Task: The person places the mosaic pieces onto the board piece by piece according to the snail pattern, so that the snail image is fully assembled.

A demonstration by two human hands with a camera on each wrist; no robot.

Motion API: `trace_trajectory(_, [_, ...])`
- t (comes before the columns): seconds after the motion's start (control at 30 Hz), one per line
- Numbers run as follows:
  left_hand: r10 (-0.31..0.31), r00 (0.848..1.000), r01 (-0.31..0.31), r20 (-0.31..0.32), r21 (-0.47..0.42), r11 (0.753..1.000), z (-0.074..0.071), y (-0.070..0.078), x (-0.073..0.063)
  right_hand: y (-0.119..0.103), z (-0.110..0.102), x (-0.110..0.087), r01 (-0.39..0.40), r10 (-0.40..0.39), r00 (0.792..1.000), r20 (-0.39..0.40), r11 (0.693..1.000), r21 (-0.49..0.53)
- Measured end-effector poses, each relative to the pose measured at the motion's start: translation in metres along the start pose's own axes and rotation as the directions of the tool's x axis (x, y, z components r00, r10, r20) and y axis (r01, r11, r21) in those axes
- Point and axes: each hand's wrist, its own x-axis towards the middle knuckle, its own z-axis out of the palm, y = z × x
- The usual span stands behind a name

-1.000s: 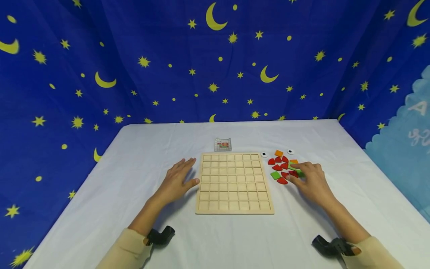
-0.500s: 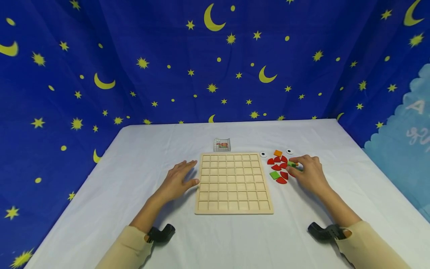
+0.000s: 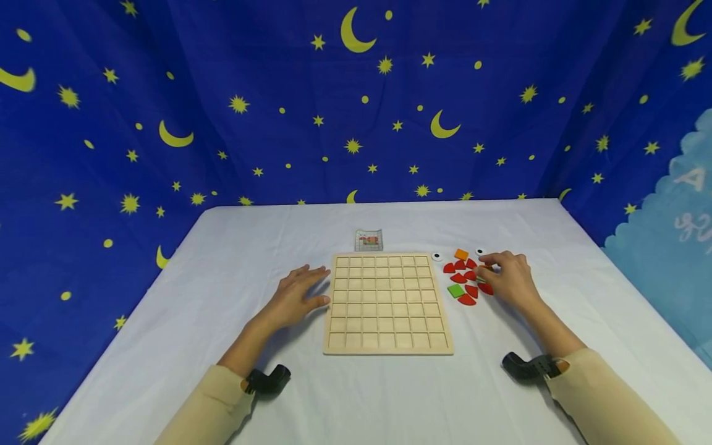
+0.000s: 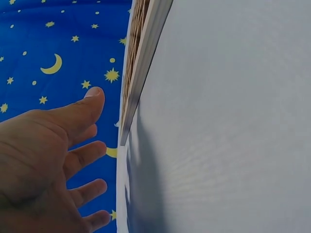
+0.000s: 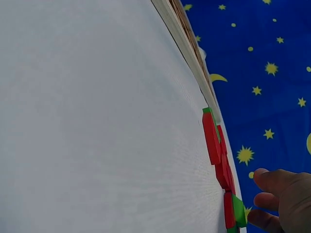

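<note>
My left hand (image 3: 297,296) lies beside the left edge of a wooden grid board (image 3: 387,352), fingers spread and nothing in its grasp. In the left wrist view its thumb (image 4: 87,109) stands apart from the fingers. My right hand (image 3: 512,278) is over a cluster of flat pieces right of the board, thumb and index finger bent towards each other. A bit of orange shows near those fingertips; whether they pinch a piece is hidden. Red quarter-round pieces (image 3: 466,300), a green square tile (image 3: 456,291) and an orange square tile (image 3: 461,254) lie around it.
Two white discs with black dots, one an eye piece (image 3: 437,256), lie at the far side of the cluster. Behind the board lies a small picture card (image 3: 369,240). Everything rests on a white cloth (image 3: 389,398) before a blue starry curtain (image 3: 289,74).
My right hand has shifted slightly away from me over the cluster; its spread thumb and index finger have drawn closer. Green tiles by its fingertips are now mostly covered. My left hand stays put.
</note>
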Motion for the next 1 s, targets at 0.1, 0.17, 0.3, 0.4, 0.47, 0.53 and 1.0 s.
trace_trajectory(0.1, [0.008, 1.000, -0.008, 0.008, -0.002, 1.000, 0.000, -0.003, 0.002, 0.002, 0.002, 0.003, -0.011, 0.011, 1.000, 0.003, 1.000, 0.002])
trace_trajectory(0.17, [0.004, 1.000, -0.004, 0.016, -0.010, 1.000, 0.001, -0.004, 0.003, 0.002, 0.003, 0.005, -0.010, 0.010, 1.000, 0.002, 1.000, 0.002])
trace_trajectory(0.3, [-0.014, 0.999, 0.016, 0.041, -0.032, 0.999, 0.002, -0.005, 0.006, 0.001, 0.005, 0.008, -0.024, 0.024, 1.000, 0.001, 1.000, 0.001])
trace_trajectory(0.4, [-0.024, 0.998, 0.027, 0.059, -0.047, 0.999, 0.003, -0.006, 0.007, 0.002, 0.005, 0.010, -0.045, 0.045, 0.999, 0.008, 0.999, -0.002])
trace_trajectory(0.47, [-0.023, 0.998, 0.027, 0.065, -0.052, 0.998, 0.004, -0.006, 0.008, 0.002, 0.006, 0.011, -0.055, 0.055, 0.998, 0.013, 0.998, 0.001])
trace_trajectory(0.53, [-0.030, 0.997, 0.035, 0.070, -0.068, 0.997, 0.005, -0.006, 0.009, 0.002, 0.007, 0.012, -0.056, 0.056, 0.998, 0.016, 0.998, 0.001])
trace_trajectory(1.0, [-0.007, 0.998, 0.014, 0.068, -0.107, 0.994, 0.011, -0.010, 0.009, 0.002, 0.017, 0.021, -0.068, 0.068, 0.998, 0.004, 0.998, -0.011])
